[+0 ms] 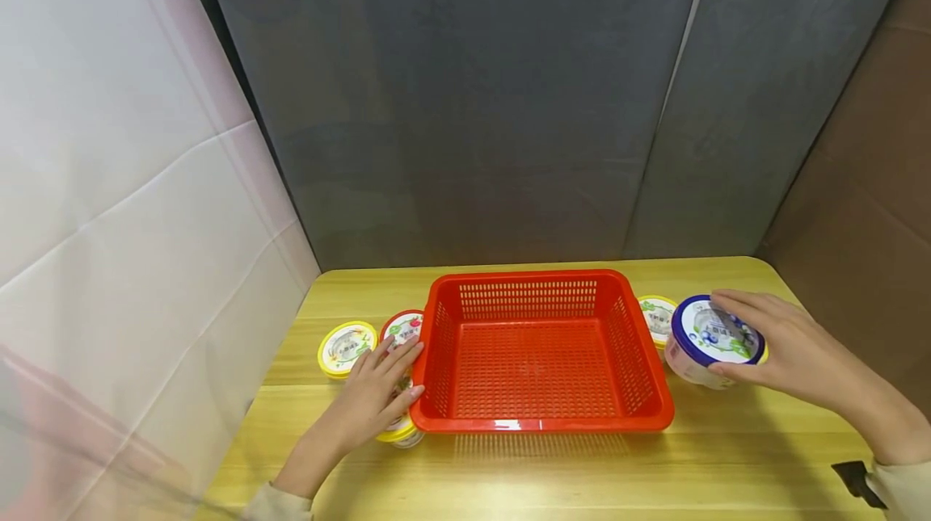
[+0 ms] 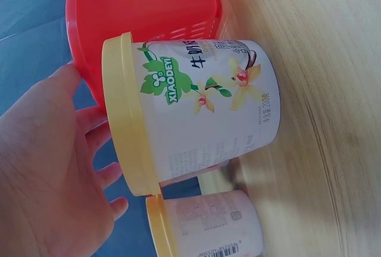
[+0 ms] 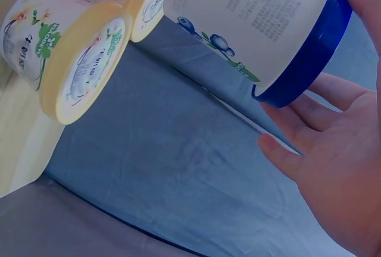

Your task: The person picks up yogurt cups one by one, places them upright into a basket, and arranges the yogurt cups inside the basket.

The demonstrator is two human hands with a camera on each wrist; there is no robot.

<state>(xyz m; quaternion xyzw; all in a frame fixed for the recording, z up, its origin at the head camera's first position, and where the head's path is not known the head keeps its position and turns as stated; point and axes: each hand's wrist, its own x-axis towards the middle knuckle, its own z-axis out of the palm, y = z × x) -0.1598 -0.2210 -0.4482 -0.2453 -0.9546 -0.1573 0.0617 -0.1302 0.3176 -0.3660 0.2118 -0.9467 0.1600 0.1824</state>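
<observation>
My right hand [image 1: 807, 347] grips a paper tub with a blue lid [image 1: 716, 335] by its lid, to the right of the red plastic basket [image 1: 541, 425]. Blueberries are printed on this tub's white side, and in the right wrist view it hangs raised and tilted. On the other side, my left hand [image 1: 371, 396] reaches over some tubs, fingers extended, thumb at the basket's left rim. Below that hand stands a yellow-lidded tub [image 2: 208, 102] with a vanilla flower print. A red-lidded tub [image 1: 402, 325] is partly hidden by the fingers and the basket.
Another yellow-lidded tub [image 1: 349, 349] stands at the far left. Right of the basket is a yellow-lidded tub [image 1: 657, 317], with a further yellow lid partly hidden behind the blue-lidded tub. A dark curtain [image 1: 473, 117] closes the back of the wooden table [image 1: 538, 481].
</observation>
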